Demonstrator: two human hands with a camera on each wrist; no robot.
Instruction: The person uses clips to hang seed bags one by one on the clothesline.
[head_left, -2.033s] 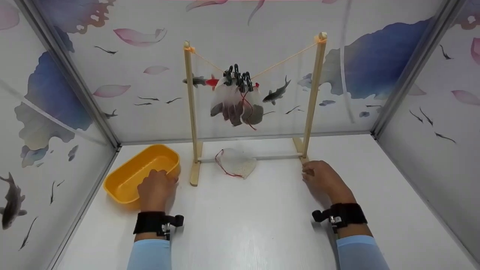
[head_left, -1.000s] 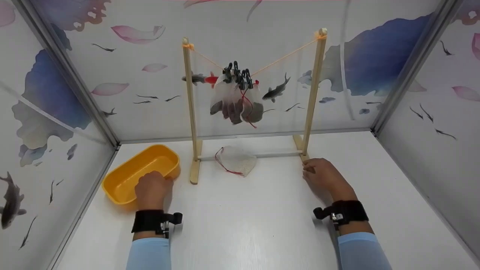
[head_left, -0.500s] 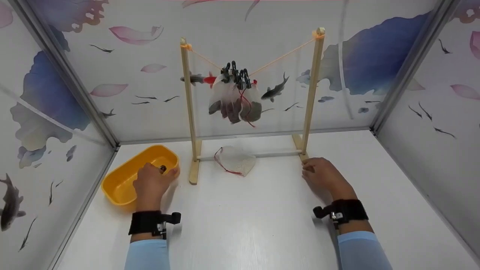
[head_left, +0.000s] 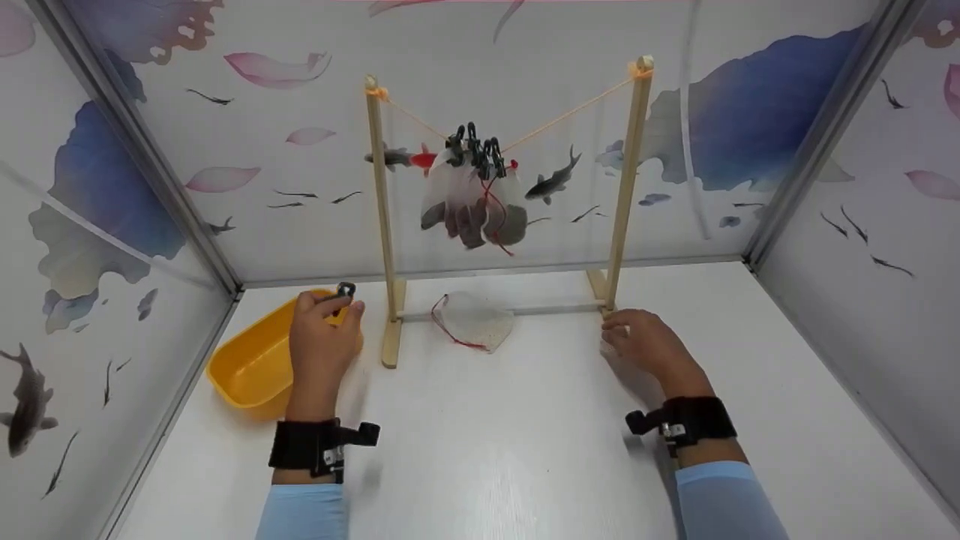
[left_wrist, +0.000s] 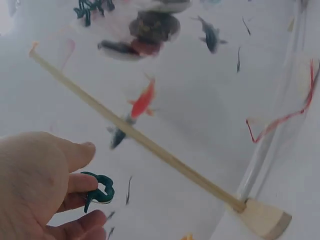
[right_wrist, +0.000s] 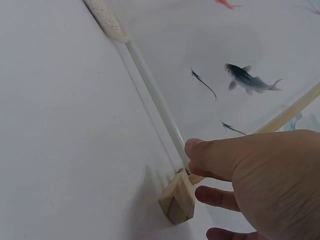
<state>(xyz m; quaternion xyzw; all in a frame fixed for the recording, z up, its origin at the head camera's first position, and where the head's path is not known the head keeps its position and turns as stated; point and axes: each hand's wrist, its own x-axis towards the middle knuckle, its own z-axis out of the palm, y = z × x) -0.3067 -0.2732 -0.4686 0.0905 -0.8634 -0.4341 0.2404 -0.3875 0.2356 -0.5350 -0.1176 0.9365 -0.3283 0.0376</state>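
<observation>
My left hand (head_left: 324, 349) is raised over the near right end of the yellow basin (head_left: 247, 367) and holds a small dark green spring clip (head_left: 345, 291). In the left wrist view the clip (left_wrist: 102, 189) sits at the bent fingers, the thumb apart from it. My right hand (head_left: 649, 345) is beside the right foot of a wooden stand (head_left: 626, 195). Its fingers look loosely bent near the wooden foot (right_wrist: 177, 200), with nothing seen held. On the table between the posts lies a whitish mesh drawstring bag (head_left: 480, 322) with red cord and pale grains inside.
An orange string (head_left: 574, 116) sags between the post tops. Several filled bags (head_left: 469, 214) hang bunched at its middle from dark clips (head_left: 476, 154). A white crossbar (head_left: 555, 308) joins the stand's feet. Printed walls (head_left: 300, 225) enclose the table.
My left hand has come up out of the yellow basin with the clip, moving forward and slightly right. My right hand has shifted slightly forward at the stand's foot.
</observation>
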